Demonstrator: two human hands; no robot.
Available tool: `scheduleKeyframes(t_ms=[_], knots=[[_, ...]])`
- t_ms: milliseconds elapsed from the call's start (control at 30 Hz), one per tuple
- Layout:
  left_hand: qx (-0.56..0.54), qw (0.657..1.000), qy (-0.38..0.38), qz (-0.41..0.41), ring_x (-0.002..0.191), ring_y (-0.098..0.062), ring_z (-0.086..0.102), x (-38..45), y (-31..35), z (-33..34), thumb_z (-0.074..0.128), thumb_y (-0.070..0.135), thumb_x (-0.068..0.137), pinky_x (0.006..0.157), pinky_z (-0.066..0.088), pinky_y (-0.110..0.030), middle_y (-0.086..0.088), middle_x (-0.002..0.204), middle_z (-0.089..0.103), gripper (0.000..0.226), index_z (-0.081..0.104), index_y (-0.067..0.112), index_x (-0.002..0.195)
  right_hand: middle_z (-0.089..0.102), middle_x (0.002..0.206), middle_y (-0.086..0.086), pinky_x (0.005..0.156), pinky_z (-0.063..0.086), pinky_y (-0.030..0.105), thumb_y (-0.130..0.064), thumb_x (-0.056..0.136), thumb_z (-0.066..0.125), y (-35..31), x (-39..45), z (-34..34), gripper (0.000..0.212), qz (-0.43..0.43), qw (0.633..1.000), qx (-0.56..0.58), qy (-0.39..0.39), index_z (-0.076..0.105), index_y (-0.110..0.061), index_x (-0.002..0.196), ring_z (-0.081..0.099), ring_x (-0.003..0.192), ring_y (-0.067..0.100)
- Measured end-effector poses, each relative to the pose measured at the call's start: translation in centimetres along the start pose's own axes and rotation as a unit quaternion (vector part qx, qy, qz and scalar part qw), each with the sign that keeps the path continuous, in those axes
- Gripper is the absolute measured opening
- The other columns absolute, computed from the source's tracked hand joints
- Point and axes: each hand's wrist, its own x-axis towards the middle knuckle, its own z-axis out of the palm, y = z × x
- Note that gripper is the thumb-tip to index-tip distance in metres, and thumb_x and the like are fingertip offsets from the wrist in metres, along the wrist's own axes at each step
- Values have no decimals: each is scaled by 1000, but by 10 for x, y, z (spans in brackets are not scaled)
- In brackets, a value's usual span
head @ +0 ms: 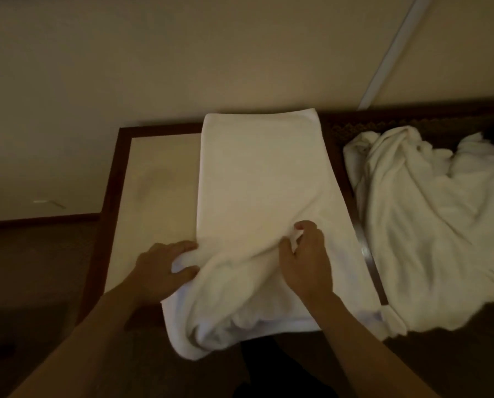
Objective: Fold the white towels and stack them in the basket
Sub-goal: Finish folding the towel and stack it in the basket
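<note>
Head view: both hands, left hand (pixel 165 267) and right hand (pixel 304 254), pinch the soft, floppy white towel (pixel 257 179); its near edge looks best to hold.

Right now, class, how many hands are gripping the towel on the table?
2: the left hand grips the towel at its near left edge; the right hand pinches a fold near its middle.

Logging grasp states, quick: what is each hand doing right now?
Left hand: grips the towel at its near left edge.
Right hand: pinches a fold of the same towel.
</note>
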Motion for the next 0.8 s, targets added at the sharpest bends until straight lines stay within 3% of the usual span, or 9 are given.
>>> scheduleKeyframes(t_ms=[67, 167, 233, 333, 433, 500, 600, 700, 800], knots=[[-34, 999, 29, -24, 109, -13, 60, -18, 2, 5, 56, 62, 93, 90, 48, -33, 15, 119, 63, 39, 59, 39, 125, 60, 107, 5, 65, 45, 25, -34, 97, 59, -6, -23, 0, 34, 60, 993, 78, -64, 43, -20, 124, 62, 86, 18], [-118, 983, 138, -6, 85, -9, 62, -65, 30, 10, 57, 40, 99, 66, 40, -13, 10, 93, 65, 14, 64, 28, 103, 69, 94, 16, 68, 51, 34, -46, 98, 56, -26, -60, -10, 30, 138, 969, 136, -152, 55, -16, 103, 66, 75, 21], [-143, 972, 180, 50, 80, -1, 60, -97, 67, 13, 58, 36, 99, 63, 40, -9, 11, 90, 65, 10, 63, 27, 101, 72, 95, 18, 65, 50, 35, -58, 96, 54, -39, -79, -23, 46, 173, 943, 201, -203, 60, -13, 94, 67, 68, 22], [-154, 964, 144, 164, 79, 0, 62, -149, 125, 33, 59, 33, 99, 64, 42, -9, 11, 91, 67, 8, 62, 29, 106, 76, 95, 12, 64, 54, 32, -70, 86, 60, -47, -108, -49, 61, 212, 901, 290, -241, 66, -13, 105, 72, 73, 23], [-177, 953, 80, 232, 88, 1, 61, -180, 169, 61, 60, 35, 100, 72, 44, -9, 9, 103, 68, 23, 62, 26, 121, 76, 98, 11, 71, 59, 36, -28, 89, 72, -33, -126, -74, 17, 157, 919, 330, -147, 72, -14, 98, 72, 88, 29], [-215, 946, 18, 242, 91, 0, 61, -196, 181, 75, 65, 39, 97, 76, 45, -9, 11, 103, 65, 30, 61, 29, 124, 74, 95, 9, 78, 58, 39, -10, 88, 67, -15, -138, -93, 11, 144, 925, 340, -86, 72, -16, 95, 69, 91, 31], [-387, 906, -67, 157, 88, -17, 68, -199, 164, 97, 63, 38, 98, 82, 55, -25, 1, 98, 69, 19, 69, 25, 110, 72, 103, 6, 87, 55, 43, -16, 85, 67, 26, -146, -108, 19, 171, 932, 317, -44, 71, -19, 103, 66, 94, 28], [-483, 872, 59, -57, 86, -19, 67, -177, 120, 126, 56, 24, 103, 72, 54, -25, -7, 100, 70, 18, 70, 13, 102, 71, 104, 12, 91, 55, 47, -14, 87, 63, 69, -145, -106, 12, 194, 946, 254, -53, 71, -15, 96, 66, 94, 30], [-509, 816, 153, -227, 105, -26, 62, -152, 78, 144, 55, 19, 102, 85, 53, -36, -10, 119, 64, 17, 63, 15, 116, 72, 104, 10, 97, 53, 51, -24, 85, 68, 103, -138, -96, 24, 212, 945, 234, -89, 72, -9, 103, 67, 98, 29]])
